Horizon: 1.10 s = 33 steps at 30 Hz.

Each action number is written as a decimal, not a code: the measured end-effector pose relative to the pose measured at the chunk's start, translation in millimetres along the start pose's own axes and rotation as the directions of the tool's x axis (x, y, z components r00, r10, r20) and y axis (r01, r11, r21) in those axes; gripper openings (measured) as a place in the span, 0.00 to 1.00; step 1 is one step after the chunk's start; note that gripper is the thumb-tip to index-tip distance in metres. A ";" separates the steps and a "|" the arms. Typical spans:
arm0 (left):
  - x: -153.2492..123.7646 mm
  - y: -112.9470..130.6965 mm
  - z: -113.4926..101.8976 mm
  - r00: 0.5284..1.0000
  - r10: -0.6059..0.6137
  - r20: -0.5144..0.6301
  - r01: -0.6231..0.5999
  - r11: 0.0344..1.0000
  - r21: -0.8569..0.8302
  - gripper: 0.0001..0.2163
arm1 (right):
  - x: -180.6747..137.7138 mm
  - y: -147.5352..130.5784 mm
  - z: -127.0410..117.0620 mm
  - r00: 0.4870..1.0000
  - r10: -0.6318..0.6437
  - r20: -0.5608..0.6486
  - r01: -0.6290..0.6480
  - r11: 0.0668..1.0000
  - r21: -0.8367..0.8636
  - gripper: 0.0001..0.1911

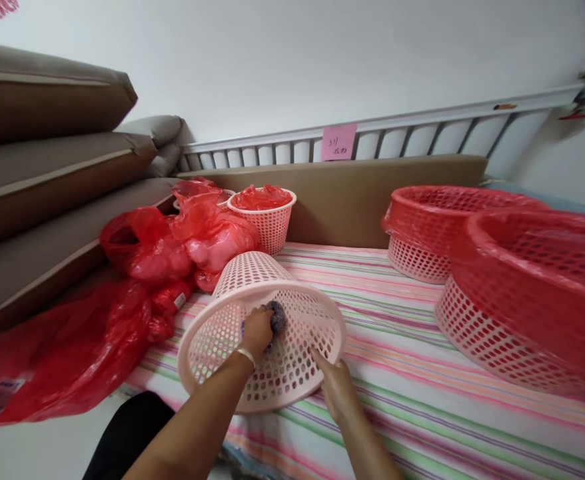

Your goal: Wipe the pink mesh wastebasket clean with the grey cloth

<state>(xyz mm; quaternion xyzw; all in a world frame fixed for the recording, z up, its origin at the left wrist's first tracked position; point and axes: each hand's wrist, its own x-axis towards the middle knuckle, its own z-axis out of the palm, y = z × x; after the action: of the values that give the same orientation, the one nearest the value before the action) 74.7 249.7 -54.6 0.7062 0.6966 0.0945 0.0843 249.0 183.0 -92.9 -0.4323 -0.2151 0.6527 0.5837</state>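
A pale pink perforated basket [252,280] lies on its side on the striped bedsheet [412,393], mouth toward me. My left hand [256,331] reaches inside it, fingers closed on a small grey-purple cloth [276,317] pressed against the inner wall. My right hand [337,390] grips the basket's lower rim, fingers curled over the edge.
Red plastic bags [172,250] are heaped at the left beside stacked brown cushions [47,173]. A small basket lined with red plastic [267,220] stands behind. Two bigger red-lined baskets [422,233] [532,300] sit at the right. A white railing with a pink note [338,141] runs along the wall.
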 end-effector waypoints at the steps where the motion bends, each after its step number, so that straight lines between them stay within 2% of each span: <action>1: -13.5 3.7 -1.2 1.000 0.027 0.005 -0.027 1.000 -0.012 0.14 | -1.9 1.8 0.7 1.000 0.005 0.000 -0.005 1.000 0.011 0.28; 4: -63.5 16.6 -1.0 0.992 0.124 0.031 -0.122 0.991 -0.055 0.18 | -5.0 4.5 1.5 1.000 0.021 -0.002 -0.021 0.999 0.042 0.29; 7: -111.3 27.4 5.1 0.964 0.263 0.045 -0.254 0.956 -0.146 0.20 | -5.6 5.4 1.2 1.000 -0.020 -0.020 0.021 0.999 0.043 0.30; 10: -130.0 29.9 10.3 0.943 0.331 0.016 -0.320 0.923 -0.212 0.24 | -7.8 7.6 1.8 0.998 -0.055 -0.025 0.056 0.998 0.041 0.30; 13: -107.4 24.6 8.6 0.970 0.241 -0.033 -0.243 0.959 -0.144 0.21 | -13.0 11.0 4.0 0.999 0.025 0.025 -0.027 0.997 0.066 0.31; 16: -57.3 15.1 4.5 0.992 0.086 -0.096 -0.091 0.995 -0.045 0.20 | -18.5 13.8 6.5 0.994 0.095 0.060 -0.099 0.992 0.073 0.31; 19: -5.6 3.2 3.7 0.989 -0.046 -0.142 0.047 0.999 0.003 0.18 | -20.3 15.9 7.8 0.991 0.104 0.080 -0.109 0.992 0.070 0.31; 22: 28.5 -8.5 7.8 0.982 -0.102 -0.157 0.111 0.993 0.045 0.14 | -17.3 18.7 7.6 0.990 0.120 0.077 -0.125 0.990 0.065 0.30; 25: 42.4 -17.2 13.1 0.987 -0.091 -0.135 0.102 0.992 0.077 0.14 | -12.9 21.7 6.9 0.987 0.149 0.052 -0.152 0.986 0.065 0.31; 28: 43.9 -20.6 14.7 0.993 -0.071 -0.093 0.078 0.994 0.081 0.13 | -11.4 22.7 7.1 0.986 0.158 0.044 -0.161 0.984 0.074 0.31; 33: 21.0 -11.6 11.5 0.997 -0.015 -0.074 0.018 0.999 0.040 0.10 | -13.2 21.5 8.6 0.988 0.141 0.056 -0.147 0.980 0.131 0.31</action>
<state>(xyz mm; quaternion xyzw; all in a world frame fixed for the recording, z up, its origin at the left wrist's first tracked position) 66.7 271.1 -68.3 0.6979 0.7070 0.1054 0.0451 228.9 167.6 -101.0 -0.3909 -0.1521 0.7163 0.5577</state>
